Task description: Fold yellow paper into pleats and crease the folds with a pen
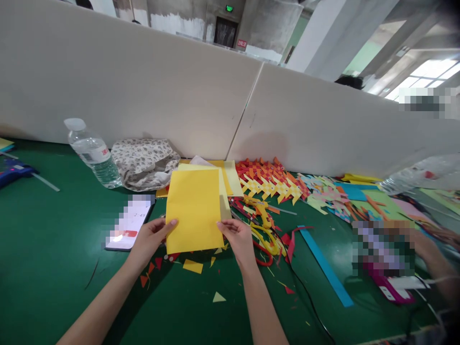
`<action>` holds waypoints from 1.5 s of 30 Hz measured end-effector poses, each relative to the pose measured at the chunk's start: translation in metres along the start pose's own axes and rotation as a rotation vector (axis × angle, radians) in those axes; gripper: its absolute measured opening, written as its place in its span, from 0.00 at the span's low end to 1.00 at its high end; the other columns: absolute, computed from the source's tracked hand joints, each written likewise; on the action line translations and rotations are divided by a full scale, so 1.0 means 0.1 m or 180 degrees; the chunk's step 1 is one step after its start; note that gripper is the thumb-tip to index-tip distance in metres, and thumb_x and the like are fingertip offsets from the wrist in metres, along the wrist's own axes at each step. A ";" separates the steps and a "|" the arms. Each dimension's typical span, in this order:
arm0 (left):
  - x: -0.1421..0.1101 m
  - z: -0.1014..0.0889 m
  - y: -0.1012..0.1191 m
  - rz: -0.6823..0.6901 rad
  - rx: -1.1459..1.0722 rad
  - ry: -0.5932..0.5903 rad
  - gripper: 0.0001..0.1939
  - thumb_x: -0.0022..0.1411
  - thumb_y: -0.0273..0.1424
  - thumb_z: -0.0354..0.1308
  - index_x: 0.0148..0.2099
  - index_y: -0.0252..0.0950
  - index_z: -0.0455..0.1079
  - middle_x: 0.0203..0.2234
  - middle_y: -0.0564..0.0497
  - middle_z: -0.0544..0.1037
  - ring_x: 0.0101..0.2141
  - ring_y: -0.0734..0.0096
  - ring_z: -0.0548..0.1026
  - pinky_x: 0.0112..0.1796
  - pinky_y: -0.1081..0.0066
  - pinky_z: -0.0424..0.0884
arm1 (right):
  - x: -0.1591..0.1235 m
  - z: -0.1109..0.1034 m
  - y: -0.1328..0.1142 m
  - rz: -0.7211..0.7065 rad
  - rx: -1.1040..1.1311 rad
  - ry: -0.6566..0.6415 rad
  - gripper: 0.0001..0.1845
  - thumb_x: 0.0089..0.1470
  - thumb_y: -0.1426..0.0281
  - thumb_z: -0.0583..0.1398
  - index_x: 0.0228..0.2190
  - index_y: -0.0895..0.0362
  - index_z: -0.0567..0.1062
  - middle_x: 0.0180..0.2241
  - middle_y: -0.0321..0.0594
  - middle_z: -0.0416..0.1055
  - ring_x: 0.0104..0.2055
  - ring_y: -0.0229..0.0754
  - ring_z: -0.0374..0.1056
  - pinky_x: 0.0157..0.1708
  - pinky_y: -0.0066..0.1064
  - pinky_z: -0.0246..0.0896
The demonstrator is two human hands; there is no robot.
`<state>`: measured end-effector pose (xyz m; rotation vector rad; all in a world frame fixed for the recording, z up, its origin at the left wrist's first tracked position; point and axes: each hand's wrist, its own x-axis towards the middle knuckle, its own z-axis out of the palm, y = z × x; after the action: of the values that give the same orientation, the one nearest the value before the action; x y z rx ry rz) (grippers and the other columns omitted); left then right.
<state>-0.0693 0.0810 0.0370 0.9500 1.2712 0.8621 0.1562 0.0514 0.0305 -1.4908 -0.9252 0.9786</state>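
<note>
A sheet of yellow paper (194, 211) is held up in front of me, tilted above the green table. My left hand (153, 235) pinches its lower left edge between thumb and fingers. On the opposite edge, my right hand (235, 238) grips the same sheet near the lower right corner. Behind it shows a paler yellow sheet (225, 201), partly hidden; whether my fingers also hold that one I cannot tell. Beyond my right hand lie scissors with yellow handles (268, 241) and a yellow glue gun (261, 210).
Left of the paper are a phone (131, 223), a water bottle (94, 155) and a patterned cloth (145, 163). Woven red and yellow paper pieces (269, 179) lie along the white partition (161, 91). A blue paper strip (325, 266) is at right, near another person's arm (436, 261). Paper scraps litter the table (187, 316).
</note>
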 end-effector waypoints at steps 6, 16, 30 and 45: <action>0.03 -0.02 -0.06 0.0033 -0.0024 -0.0010 0.24 0.43 0.48 0.66 0.36 0.34 0.75 0.26 0.52 0.77 0.22 0.74 0.71 0.25 0.74 0.72 | -0.02 -0.02 -0.02 -0.0093 0.0034 0.0276 0.15 0.40 0.60 0.68 0.28 0.59 0.79 0.27 0.43 0.77 0.30 0.44 0.72 0.31 0.33 0.69; 0.03 0.00 -0.08 0.0003 -0.0058 -0.0077 0.27 0.44 0.47 0.66 0.42 0.34 0.72 0.31 0.50 0.79 0.27 0.68 0.77 0.30 0.71 0.74 | 0.00 0.00 0.03 -0.0196 0.0109 0.0546 0.17 0.41 0.59 0.67 0.28 0.60 0.78 0.26 0.42 0.76 0.29 0.43 0.71 0.29 0.32 0.68; 0.02 -0.03 -0.05 0.0136 -0.0129 -0.0216 0.24 0.47 0.48 0.64 0.40 0.37 0.69 0.26 0.53 0.77 0.24 0.71 0.76 0.29 0.72 0.73 | 0.01 -0.05 0.00 -0.0104 0.0293 0.0250 0.15 0.36 0.60 0.69 0.24 0.58 0.78 0.22 0.38 0.73 0.24 0.39 0.67 0.25 0.30 0.66; -0.07 0.04 -0.03 0.0182 -0.0231 -0.0645 0.28 0.52 0.48 0.60 0.51 0.37 0.68 0.42 0.44 0.78 0.39 0.56 0.77 0.37 0.64 0.74 | -0.04 0.02 0.04 0.0007 0.0265 -0.0561 0.19 0.41 0.54 0.66 0.23 0.59 0.76 0.21 0.38 0.71 0.24 0.42 0.67 0.25 0.31 0.64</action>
<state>-0.0656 0.0730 0.0372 0.9933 1.0373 0.8284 0.1533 0.0481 0.0272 -1.3520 -0.9956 1.1505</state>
